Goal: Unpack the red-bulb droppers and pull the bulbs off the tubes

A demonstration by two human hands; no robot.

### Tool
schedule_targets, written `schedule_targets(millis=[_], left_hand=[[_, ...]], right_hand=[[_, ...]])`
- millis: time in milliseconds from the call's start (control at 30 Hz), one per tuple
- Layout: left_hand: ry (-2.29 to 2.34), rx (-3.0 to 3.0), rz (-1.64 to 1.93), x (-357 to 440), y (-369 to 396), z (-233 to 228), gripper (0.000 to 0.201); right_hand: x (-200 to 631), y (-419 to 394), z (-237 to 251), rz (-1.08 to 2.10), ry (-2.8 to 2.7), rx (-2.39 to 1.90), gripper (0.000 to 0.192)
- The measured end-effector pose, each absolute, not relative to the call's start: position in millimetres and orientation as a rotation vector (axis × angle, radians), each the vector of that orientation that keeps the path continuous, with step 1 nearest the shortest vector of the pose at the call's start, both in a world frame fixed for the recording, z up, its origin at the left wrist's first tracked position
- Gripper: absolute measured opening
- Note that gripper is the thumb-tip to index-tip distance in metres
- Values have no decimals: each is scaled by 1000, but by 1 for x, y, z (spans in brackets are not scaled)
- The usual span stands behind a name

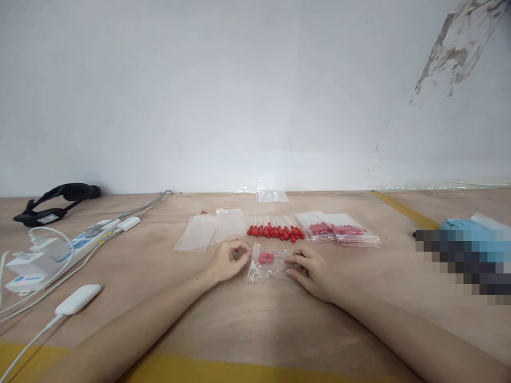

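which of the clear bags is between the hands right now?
The partly filled bag nearest the camera, a few red-tipped sticks inside. Empty bags lie back left; filled bags back right.

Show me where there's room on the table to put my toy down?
Bare wood lies between the two arms, near the yellow edge. More sits right of the filled bags, before the blue box. It's crowded around the swabs, empty bags and power strip.
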State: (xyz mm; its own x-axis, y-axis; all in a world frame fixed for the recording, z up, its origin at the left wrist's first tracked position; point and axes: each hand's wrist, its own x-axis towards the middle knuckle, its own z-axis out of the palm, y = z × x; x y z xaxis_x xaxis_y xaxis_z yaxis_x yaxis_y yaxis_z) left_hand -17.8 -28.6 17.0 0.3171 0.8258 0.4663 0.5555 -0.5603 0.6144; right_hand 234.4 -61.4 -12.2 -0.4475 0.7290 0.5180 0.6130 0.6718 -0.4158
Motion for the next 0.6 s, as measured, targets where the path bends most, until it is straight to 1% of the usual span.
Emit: schedule_targets(millis=[167,367,600], left_hand=[[1004,2150,835,-9,-51,16,23],[1028,2210,762,-3,-47,14,34],[1101,2367,762,-5,-50,15,16]], right_hand=[[237,-61,-8,315,-2240,-1012,30],[241,-61,-2,404,-2289,-988,33],[241,-63,-1,352,-2301,-962,31]])
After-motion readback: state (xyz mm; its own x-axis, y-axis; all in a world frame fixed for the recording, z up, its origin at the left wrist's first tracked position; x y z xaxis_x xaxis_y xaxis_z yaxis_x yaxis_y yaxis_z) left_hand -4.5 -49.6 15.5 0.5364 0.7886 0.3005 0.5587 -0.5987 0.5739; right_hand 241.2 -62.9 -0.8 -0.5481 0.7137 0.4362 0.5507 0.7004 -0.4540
